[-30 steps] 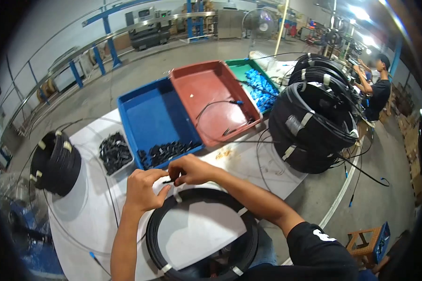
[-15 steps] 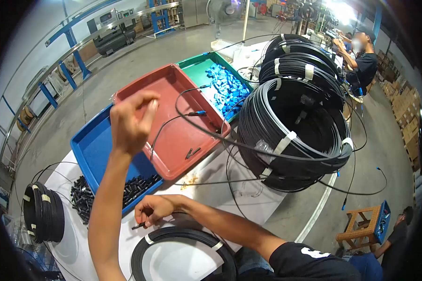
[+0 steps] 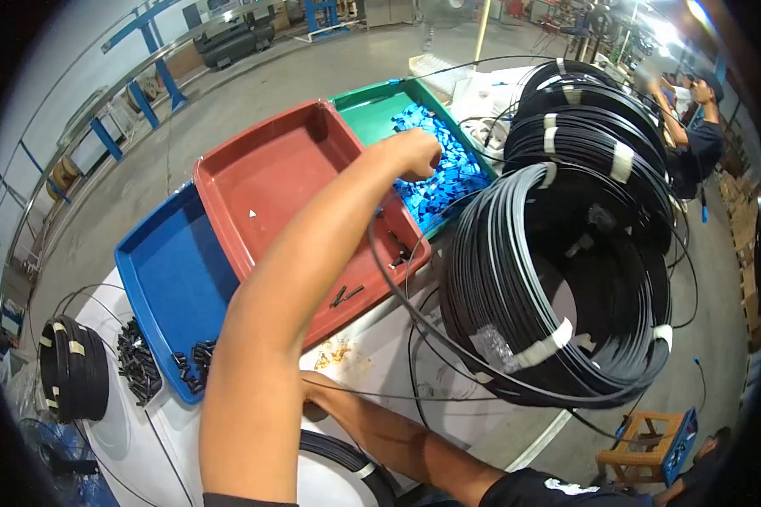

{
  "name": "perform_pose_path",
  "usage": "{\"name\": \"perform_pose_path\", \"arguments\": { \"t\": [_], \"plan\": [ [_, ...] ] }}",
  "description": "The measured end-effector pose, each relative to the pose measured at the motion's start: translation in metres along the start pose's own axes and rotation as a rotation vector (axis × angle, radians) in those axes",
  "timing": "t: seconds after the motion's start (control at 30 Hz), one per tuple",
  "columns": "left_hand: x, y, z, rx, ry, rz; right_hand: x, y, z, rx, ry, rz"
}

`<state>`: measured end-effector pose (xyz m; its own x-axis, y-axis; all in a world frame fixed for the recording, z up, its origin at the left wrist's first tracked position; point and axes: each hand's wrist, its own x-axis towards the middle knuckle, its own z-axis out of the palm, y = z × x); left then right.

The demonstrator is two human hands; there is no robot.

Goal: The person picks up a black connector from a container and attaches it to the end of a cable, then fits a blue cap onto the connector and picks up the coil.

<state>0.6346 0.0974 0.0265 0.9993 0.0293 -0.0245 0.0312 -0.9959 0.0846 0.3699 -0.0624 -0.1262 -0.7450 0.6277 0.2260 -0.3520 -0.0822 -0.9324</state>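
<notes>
My left hand [image 3: 418, 154] is over the green tray [image 3: 359, 114], at a heap of small blue connector pieces [image 3: 448, 182]. Its fingers are curled, and I cannot make out what is in them. My left forearm crosses the red tray [image 3: 262, 177] and blocks much of the near table. Most of my right hand [image 3: 314, 395] is hidden behind that forearm; only the part by the wrist shows, above a coil of black cable [image 3: 347, 456] tied with white tape. A thin black cable runs rightward from near it.
A blue tray [image 3: 173, 270] holds small black pieces, with more black pieces [image 3: 138, 363] beside it. Large taped cable coils [image 3: 499, 279] stand at the right with loose loops. A small coil [image 3: 74, 372] sits at left. A stool [image 3: 643, 448] and a person [image 3: 702, 139] are at right.
My left hand has moved right and away from me, from above the red tray to the blue pieces. The blue-tipped cable end over the red tray is out of sight. The view has shifted.
</notes>
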Motion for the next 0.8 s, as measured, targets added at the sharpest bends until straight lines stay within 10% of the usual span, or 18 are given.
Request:
{"name": "perform_pose_path", "arguments": {
  "t": [0.43, 0.8],
  "plan": [
    [0.016, 0.024, 0.048, -0.176, 0.321, -0.61, 0.02, 0.04, 0.012, 0.12, -0.131, 0.027],
    [0.015, 0.016, 0.035, -0.034, 0.196, -0.51, -0.005, 0.024, -0.014, 0.059, 0.029, 0.011]
  ]
}}
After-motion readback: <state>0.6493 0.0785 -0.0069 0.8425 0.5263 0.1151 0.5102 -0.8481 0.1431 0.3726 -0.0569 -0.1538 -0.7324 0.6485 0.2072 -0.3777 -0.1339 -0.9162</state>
